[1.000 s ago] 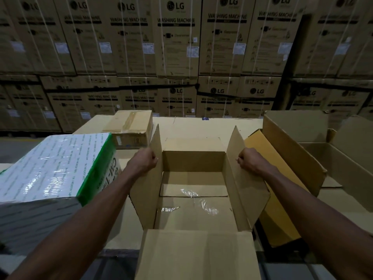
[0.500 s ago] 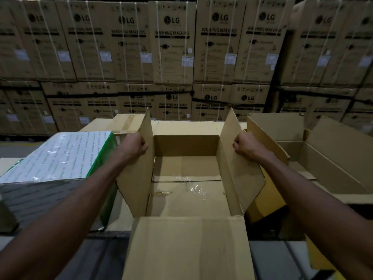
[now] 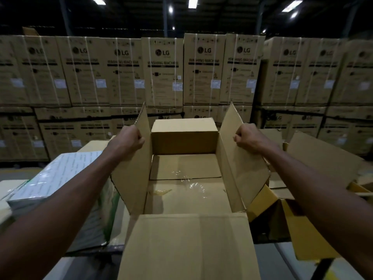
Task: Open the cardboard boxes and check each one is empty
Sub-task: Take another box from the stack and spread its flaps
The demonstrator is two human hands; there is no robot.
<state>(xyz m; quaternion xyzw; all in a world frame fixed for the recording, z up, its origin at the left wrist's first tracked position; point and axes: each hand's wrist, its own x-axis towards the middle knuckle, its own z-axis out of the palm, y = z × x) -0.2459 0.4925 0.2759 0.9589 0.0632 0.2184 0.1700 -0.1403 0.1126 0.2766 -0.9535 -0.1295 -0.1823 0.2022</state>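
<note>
Far left: a shrink-wrapped white bundle with a green edge, lying flat, its near corner behind the person's left forearm.

Left hand: grip clamped on the upper edge of the left side flap of the open cardboard box. Fingers curled over the edge, knuckles toward the box interior. The flap stands up and leans outward.

Centre: the box sits directly in front of the person, top fully open. Far flap upright, facing the viewer. Near flap folded out and down toward the person. The inside floor shows two bottom flaps meeting at a seam, with strips of clear tape crinkled along that seam. Nothing else can be made out on the floor of the box.

Right hand: grip clamped on the upper edge of the right side flap, fingers curled, mirroring the left. This flap also stands and leans outward, so the two side flaps are spread well apart.

Right of that: a second open carton, flaps splayed, partly behind the right forearm. Its inside is hidden from here. A yellower piece of cardboard sits just beside the held box's right wall.

Behind everything: a wall of stacked, strapped cartons printed "LG" and "WASHING MACHINE", two tiers visible. Ceiling strip lights above; the room is dim.
</note>
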